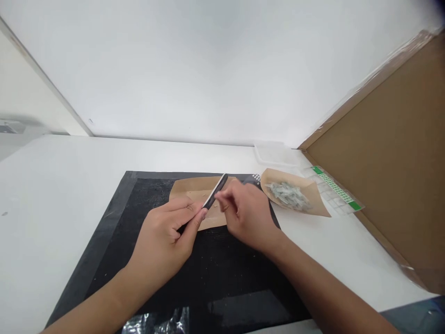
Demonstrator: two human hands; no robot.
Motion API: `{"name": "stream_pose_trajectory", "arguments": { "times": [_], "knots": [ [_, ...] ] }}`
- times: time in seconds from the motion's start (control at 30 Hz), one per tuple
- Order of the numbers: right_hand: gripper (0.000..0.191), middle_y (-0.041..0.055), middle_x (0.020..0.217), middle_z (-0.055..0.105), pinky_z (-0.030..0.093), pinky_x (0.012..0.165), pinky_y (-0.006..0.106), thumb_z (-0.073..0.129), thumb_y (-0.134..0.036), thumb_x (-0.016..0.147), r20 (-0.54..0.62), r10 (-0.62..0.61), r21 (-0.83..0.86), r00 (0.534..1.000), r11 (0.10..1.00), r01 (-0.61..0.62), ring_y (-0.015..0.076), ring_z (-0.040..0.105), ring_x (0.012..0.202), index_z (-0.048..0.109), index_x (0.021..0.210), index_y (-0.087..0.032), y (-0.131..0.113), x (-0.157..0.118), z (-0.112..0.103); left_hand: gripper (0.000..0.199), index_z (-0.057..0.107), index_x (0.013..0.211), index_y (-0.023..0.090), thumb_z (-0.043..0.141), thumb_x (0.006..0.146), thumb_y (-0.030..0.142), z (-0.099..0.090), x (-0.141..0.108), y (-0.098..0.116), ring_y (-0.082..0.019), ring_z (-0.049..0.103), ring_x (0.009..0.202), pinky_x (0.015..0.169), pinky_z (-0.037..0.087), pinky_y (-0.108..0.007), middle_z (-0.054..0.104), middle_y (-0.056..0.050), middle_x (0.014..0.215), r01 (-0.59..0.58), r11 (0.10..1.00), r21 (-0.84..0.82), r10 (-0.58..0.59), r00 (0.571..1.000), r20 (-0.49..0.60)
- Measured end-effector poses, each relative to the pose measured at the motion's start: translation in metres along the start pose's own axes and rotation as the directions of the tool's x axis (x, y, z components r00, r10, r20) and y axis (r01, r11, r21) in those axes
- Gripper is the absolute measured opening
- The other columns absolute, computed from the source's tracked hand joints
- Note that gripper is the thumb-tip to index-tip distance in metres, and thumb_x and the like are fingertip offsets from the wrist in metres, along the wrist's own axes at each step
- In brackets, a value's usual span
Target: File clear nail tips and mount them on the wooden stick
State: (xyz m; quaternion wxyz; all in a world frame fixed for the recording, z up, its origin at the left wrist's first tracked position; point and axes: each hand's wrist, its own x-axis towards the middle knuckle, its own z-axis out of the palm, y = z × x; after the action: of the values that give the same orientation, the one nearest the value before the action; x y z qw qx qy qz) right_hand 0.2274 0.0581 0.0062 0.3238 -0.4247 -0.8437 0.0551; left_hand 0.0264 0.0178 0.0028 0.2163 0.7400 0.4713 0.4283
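Observation:
My left hand (174,227) pinches the lower end of a slim dark strip with a white edge (215,190), which tilts up and to the right. Close against the strip's right side, my right hand (245,211) has its fingers curled together; anything between them is hidden or too small to make out. Beneath both hands a brown sheet of paper (186,186) lies on a black mat (222,269), with a few tiny bits on it. Right of my right hand, a second brown paper (313,199) bears a heap of pale, translucent slivers (288,195).
A clear plastic sleeve with a green printed band (337,188) rests by the cardboard wall (389,157) at right. Behind the heap is a clear shallow tray (274,150). Shiny clear plastic (156,323) lies at the mat's near edge. A white wall (194,83) rises behind the white table (76,185).

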Motion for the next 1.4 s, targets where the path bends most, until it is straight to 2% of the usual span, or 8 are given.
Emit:
{"name": "stream_pose_trajectory", "arguments": {
  "times": [0.07, 0.2, 0.5, 0.63, 0.87, 0.97, 1.17, 1.4],
  "knots": [
    [0.026, -0.0002, 0.07, 0.066, 0.032, 0.067, 0.031, 0.053, -0.025, 0.106, 0.048, -0.048, -0.007, 0.998, 0.999, 0.048, 0.0161, 0.054, 0.061, 0.05, 0.08, -0.022, 0.0, 0.001, 0.0, 0.026, 0.077, 0.084, 0.019, 0.06, 0.103, 0.023, 0.0, 0.001, 0.0, -0.012, 0.06, 0.064, 0.062, 0.044, -0.026, 0.064, 0.0, 0.072, 0.006, 1.0, 0.0, -0.006, 1.0, 0.012],
    [0.024, -0.0002, 0.072, 0.067, 0.031, 0.067, 0.031, 0.054, -0.026, 0.107, -0.062, -0.002, -0.031, 0.998, 1.0, 0.0, 0.0158, 0.053, 0.061, 0.052, 0.083, -0.022, 0.0, 0.002, -0.001, 0.026, 0.077, 0.083, 0.019, 0.061, 0.103, 0.023, 0.001, 0.002, 0.001, -0.012, 0.06, 0.065, 0.062, 0.045, -0.026, 0.065, -0.001, 0.074, 0.012, 1.0, -0.015, -0.012, 1.0, 0.003],
    [0.027, -0.0005, 0.068, 0.065, 0.032, 0.065, 0.031, 0.052, -0.024, 0.106, -0.015, -0.07, -0.012, 0.997, 0.997, 0.07, 0.0158, 0.055, 0.061, 0.049, 0.08, -0.023, -0.003, -0.001, 0.001, 0.022, 0.077, 0.088, 0.019, 0.06, 0.103, 0.02, 0.001, 0.001, 0.0, -0.011, 0.06, 0.066, 0.063, 0.045, -0.025, 0.065, 0.0, 0.075, -0.044, 0.999, 0.019, 0.044, 0.998, -0.033],
    [0.024, -0.0006, 0.07, 0.066, 0.033, 0.065, 0.031, 0.055, -0.024, 0.106, -0.122, -0.027, -0.011, 0.992, 1.0, 0.025, 0.0153, 0.055, 0.061, 0.051, 0.082, -0.022, -0.004, 0.0, 0.001, 0.019, 0.079, 0.097, 0.02, 0.061, 0.102, 0.02, 0.001, 0.002, 0.002, -0.012, 0.062, 0.068, 0.065, 0.047, -0.026, 0.066, -0.001, 0.077, -0.051, 0.999, 0.012, 0.051, 0.997, -0.05],
    [0.026, -0.0014, 0.069, 0.066, 0.033, 0.064, 0.03, 0.055, -0.025, 0.106, -0.147, -0.044, -0.052, 0.988, 0.998, 0.037, 0.0144, 0.052, 0.058, 0.05, 0.081, -0.022, 0.0, 0.001, -0.001, 0.021, 0.081, 0.098, 0.021, 0.061, 0.103, 0.021, 0.001, 0.0, 0.003, -0.013, 0.062, 0.066, 0.063, 0.047, -0.027, 0.065, -0.001, 0.075, -0.049, 0.999, 0.0, 0.049, 0.997, -0.053],
    [0.025, -0.0011, 0.069, 0.065, 0.032, 0.064, 0.031, 0.056, -0.026, 0.106, -0.035, -0.075, -0.067, 0.997, 0.995, 0.073, 0.0151, 0.055, 0.061, 0.051, 0.082, -0.022, 0.001, 0.001, -0.003, 0.022, 0.081, 0.094, 0.02, 0.061, 0.102, 0.022, 0.002, -0.001, 0.001, -0.013, 0.062, 0.065, 0.062, 0.048, -0.027, 0.066, -0.001, 0.075, -0.04, 0.999, 0.011, 0.04, 0.998, -0.05],
    [0.021, -0.0023, 0.076, 0.065, 0.041, 0.065, 0.028, 0.057, -0.027, 0.107, -0.087, 0.021, 0.243, 0.996, 0.97, 0.0, 0.013, 0.06, 0.065, 0.052, 0.087, -0.023, 0.007, -0.001, -0.006, 0.021, 0.081, 0.111, 0.024, 0.064, 0.101, 0.018, 0.006, 0.0, 0.003, -0.014, 0.071, 0.084, 0.076, 0.054, -0.025, 0.076, -0.002, 0.095, -0.06, 0.998, -0.001, 0.059, 0.99, -0.125],
    [0.014, -0.0027, 0.081, 0.058, 0.045, 0.072, 0.031, 0.053, -0.032, 0.11, -0.01, 0.28, 0.607, 0.96, 0.765, -0.217, 0.0148, 0.056, 0.075, 0.051, 0.098, -0.025, 0.026, -0.002, -0.006, 0.02, 0.08, 0.112, 0.024, 0.065, 0.1, 0.017, 0.007, 0.001, 0.004, -0.016, 0.072, 0.09, 0.081, 0.056, -0.026, 0.078, -0.003, 0.1, -0.012, 1.0, 0.01, 0.013, 0.99, -0.142]
  ]
}}
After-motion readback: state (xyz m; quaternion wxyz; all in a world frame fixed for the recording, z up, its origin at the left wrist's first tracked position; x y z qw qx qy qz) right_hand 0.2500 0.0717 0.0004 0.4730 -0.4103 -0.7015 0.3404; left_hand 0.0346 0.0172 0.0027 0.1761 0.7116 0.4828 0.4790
